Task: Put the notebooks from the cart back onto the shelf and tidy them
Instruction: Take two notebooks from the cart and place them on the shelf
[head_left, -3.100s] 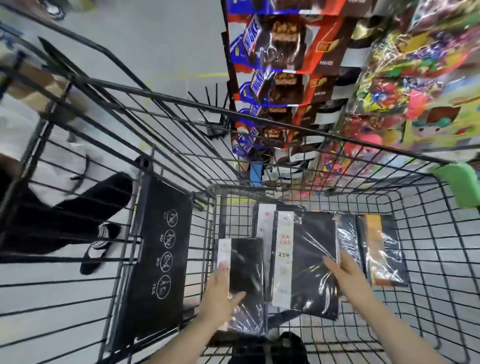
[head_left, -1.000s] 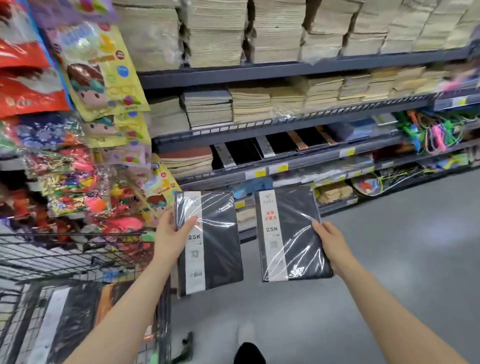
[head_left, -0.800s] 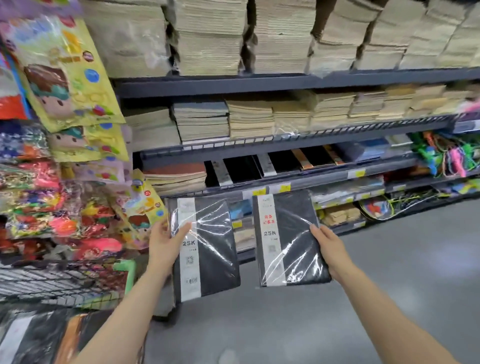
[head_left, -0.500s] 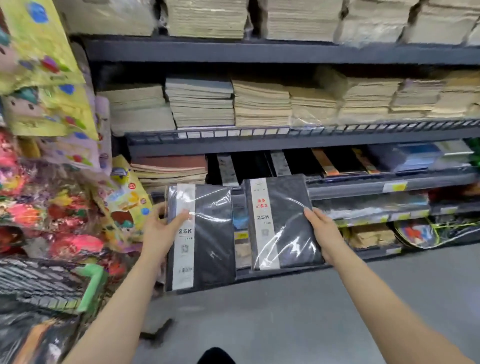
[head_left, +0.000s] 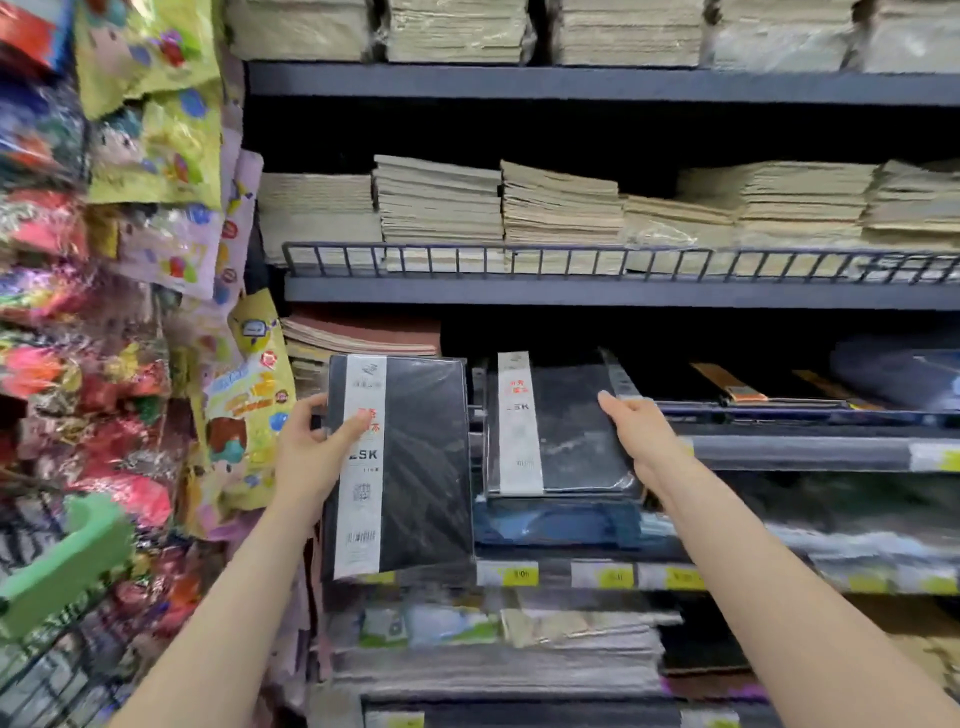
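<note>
Now my right hand (head_left: 636, 439) is gripping the right edge of a wrapped black notebook (head_left: 563, 426) at frame centre, sliding it flat onto the dark middle shelf (head_left: 810, 453). My left hand (head_left: 311, 449) is pinching a second black notebook (head_left: 415, 467) upright, left of centre, waiting its turn. Next, I judge, I am needing to push the first fully in and square it. The shelf lip below and the board above are leaving a low slot; the cart's green handle (head_left: 62, 566) is crowding the lower left.
</note>
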